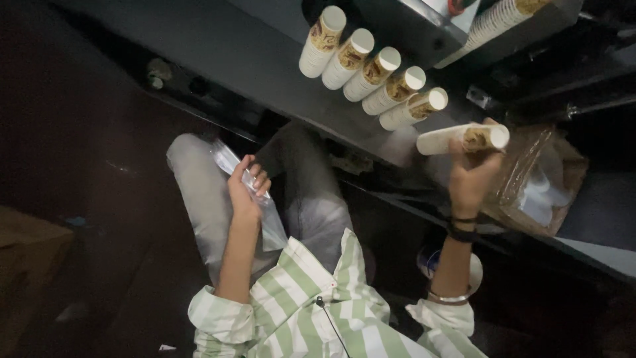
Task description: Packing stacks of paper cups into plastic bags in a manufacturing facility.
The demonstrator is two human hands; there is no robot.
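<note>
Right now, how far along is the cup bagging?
Done: five cup stacks lie in a row on the dark bench, unbagged. In hand: the right hand holds a sixth stack, the left hand a clear plastic sleeve. Left: every stack visible lacks a sleeve.

Five cup stacks [374,69] lie side by side on the dark worktop [252,59]; a box [543,182] sits to their right.

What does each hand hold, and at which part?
Left hand: clear plastic sleeve, near its upper end. Right hand: stack of paper cups, around its middle.
</note>
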